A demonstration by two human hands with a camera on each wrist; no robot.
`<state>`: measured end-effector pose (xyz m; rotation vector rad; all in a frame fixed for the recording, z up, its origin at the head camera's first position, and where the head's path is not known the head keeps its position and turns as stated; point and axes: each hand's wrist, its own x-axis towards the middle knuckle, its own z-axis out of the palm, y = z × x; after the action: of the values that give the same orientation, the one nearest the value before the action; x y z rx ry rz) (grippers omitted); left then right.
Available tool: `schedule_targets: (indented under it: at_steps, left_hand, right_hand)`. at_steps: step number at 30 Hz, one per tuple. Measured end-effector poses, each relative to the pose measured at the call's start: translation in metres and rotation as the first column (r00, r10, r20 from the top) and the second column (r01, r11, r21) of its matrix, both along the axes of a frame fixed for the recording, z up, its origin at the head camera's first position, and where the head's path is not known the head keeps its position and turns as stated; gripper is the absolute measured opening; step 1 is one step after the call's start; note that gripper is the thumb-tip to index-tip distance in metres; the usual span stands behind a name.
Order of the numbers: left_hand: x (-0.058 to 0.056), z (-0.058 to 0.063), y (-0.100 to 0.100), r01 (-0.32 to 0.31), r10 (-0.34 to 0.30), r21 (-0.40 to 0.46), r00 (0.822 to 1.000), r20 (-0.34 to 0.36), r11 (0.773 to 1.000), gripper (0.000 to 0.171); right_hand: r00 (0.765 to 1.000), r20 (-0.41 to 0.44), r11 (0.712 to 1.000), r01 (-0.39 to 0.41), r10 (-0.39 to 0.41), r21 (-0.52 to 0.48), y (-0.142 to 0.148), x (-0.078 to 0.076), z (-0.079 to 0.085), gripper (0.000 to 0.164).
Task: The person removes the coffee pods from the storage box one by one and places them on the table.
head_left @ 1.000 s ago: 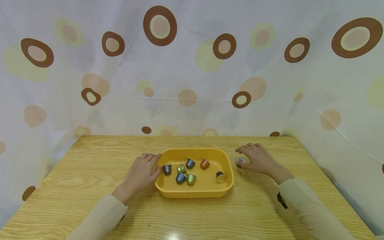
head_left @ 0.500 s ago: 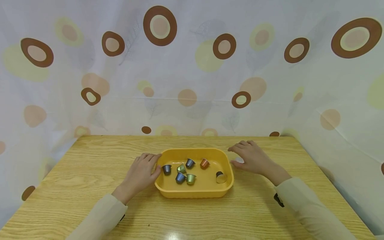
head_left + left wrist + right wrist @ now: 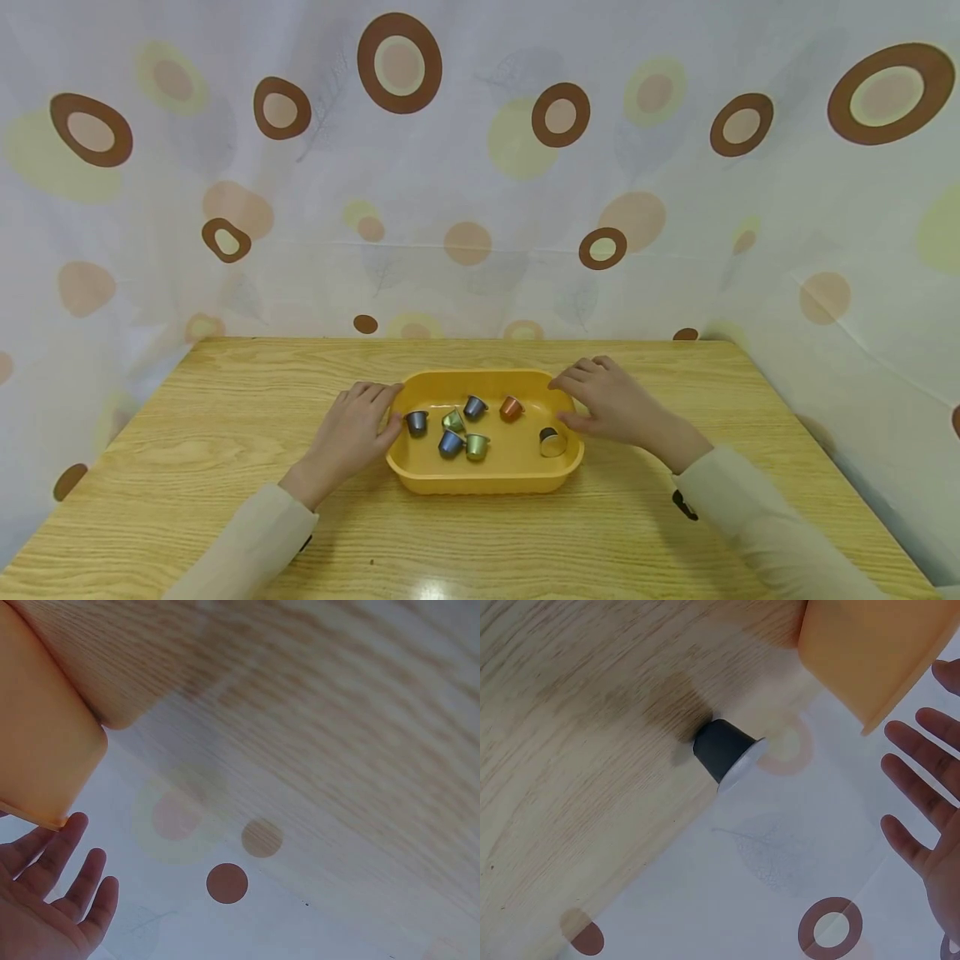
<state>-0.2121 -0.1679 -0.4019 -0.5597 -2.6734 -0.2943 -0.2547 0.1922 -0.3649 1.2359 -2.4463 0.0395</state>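
Observation:
A yellow plastic basin (image 3: 483, 483) holds several coffee capsules: an orange one (image 3: 512, 409), a green one (image 3: 476, 447), a blue one (image 3: 451, 445) and a black one with a golden lid (image 3: 552, 443) among them. My left hand (image 3: 352, 437) touches the basin's left rim, fingers loosely bent. At the right rim is my right hand (image 3: 615, 408), fingers spread and nothing in them; whether they touch the rim is unclear. On the table outside the basin lies a black capsule (image 3: 724, 750), seen in the right wrist view and hidden behind my right hand in the head view.
The basin stands on a wood-grained table (image 3: 480, 546). A pale curtain (image 3: 465, 183) with brown and yellow circles hangs behind the table and along both sides. Table surface extends left, right and in front of the basin.
My right hand has moved left from beside the loose capsule to the basin's right rim, leaving that capsule on the table. My left hand has stayed at the left rim.

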Motion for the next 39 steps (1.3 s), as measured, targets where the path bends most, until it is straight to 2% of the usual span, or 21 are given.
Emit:
schedule_targets:
  at_steps: [9, 17, 39]
  left_hand:
    - [0.0, -0.001, -0.001, 0.0, 0.0, 0.007, 1.0, 0.006, 1.0, 0.04]
    - [0.001, 0.001, 0.0, -0.002, 0.002, 0.014, 1.0, 0.014, 1.0, 0.04]
    - [0.001, 0.001, 0.001, -0.003, 0.003, 0.011, 1.0, 0.006, 1.0, 0.039]
  right_hand:
    - [0.999, 0.0, 0.997, -0.047, 0.047, 0.056, -0.012, 0.006, -0.005, 0.031]
    - [0.999, 0.029, 0.988, -0.047, 0.043, 0.144, -0.018, 0.01, -0.007, 0.032]
    - [0.997, 0.065, 0.966, -0.053, 0.037, 0.253, -0.027, 0.014, -0.006, 0.026]
